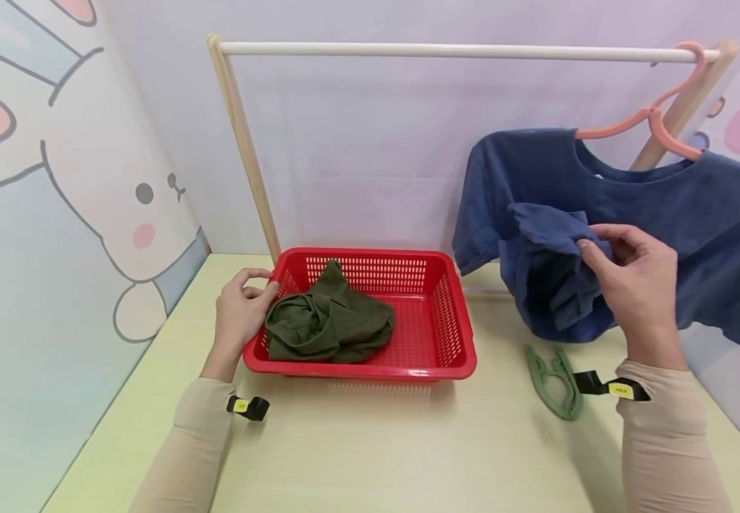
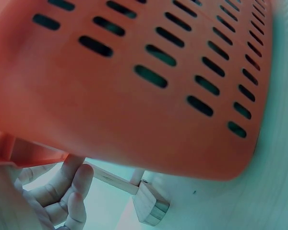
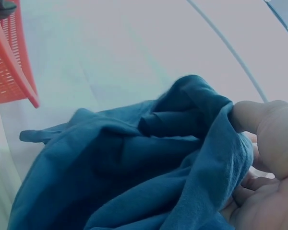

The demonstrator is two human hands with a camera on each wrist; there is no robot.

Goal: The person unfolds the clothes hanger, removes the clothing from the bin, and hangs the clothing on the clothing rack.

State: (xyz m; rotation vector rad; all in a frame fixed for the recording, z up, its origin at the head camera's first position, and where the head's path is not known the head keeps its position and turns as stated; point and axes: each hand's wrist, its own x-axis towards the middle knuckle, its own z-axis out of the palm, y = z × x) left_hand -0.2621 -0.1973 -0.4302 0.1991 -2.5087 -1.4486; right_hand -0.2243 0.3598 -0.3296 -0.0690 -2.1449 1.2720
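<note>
Two sleeves are reaching out over the table (image 1: 357,456), and the right hand (image 1: 636,281) is pinching a bunched-up fold of the blue shirt (image 1: 716,221) between thumb and fingers. That shirt is already hanging on the pink hanger (image 1: 659,117), which is hooked on the wooden rail (image 1: 447,50), up and to the right of the red basket (image 1: 437,313). The left hand (image 1: 240,310) is curling its fingers around the basket's left rim. Inside the basket the green shirt (image 1: 328,324) is lying crumpled, not hung yet, and the green hanger (image 1: 556,381) is waiting flat on the table just right of the basket. So one shirt looks done and one looks left. Only the left wrist view is showing the basket's underside and the rail's wooden foot (image 2: 151,203); the right wrist view is showing the pinched blue folds up close.
</note>
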